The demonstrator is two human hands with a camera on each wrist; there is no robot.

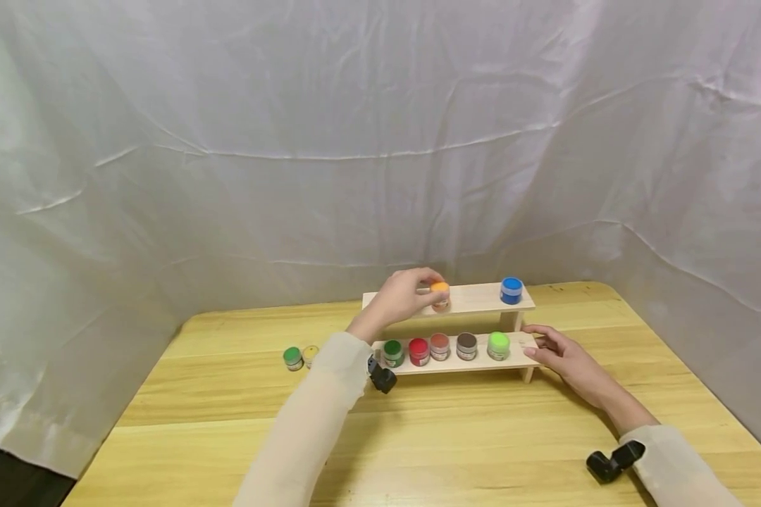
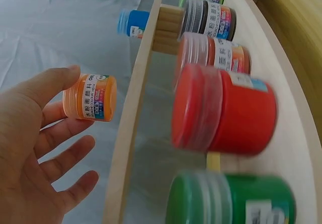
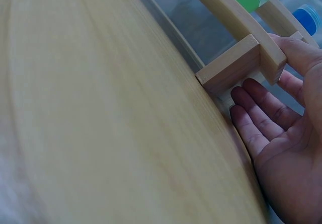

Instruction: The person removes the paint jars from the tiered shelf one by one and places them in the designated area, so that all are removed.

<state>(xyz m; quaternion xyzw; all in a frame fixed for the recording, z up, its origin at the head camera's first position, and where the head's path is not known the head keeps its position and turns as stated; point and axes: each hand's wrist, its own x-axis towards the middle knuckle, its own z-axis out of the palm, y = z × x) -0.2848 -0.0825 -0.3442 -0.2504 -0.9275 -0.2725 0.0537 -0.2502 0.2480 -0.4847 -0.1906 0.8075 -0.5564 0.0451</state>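
The left hand (image 1: pixel 401 298) pinches the orange jar (image 1: pixel 440 298) near its lid, seemingly to leave the base free over the upper shelf (image 1: pixel 475 298). The right hand (image 1: pixel 569 360) grips the lower shelf (image 1: pixel 518 348) at its end, apparently steadying it. The left wrist view reveals a gap beneath the jar, unclear from the head; the right wrist view shows 3 fingers (image 3: pixel 271 106) loosely bent beside the leg (image 3: pixel 231 64).

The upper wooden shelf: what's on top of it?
A blue jar stands near the shelf's right end. The left hand pinches an orange jar there; whether it touches the shelf isn't clear. Anything behind that hand is hidden.
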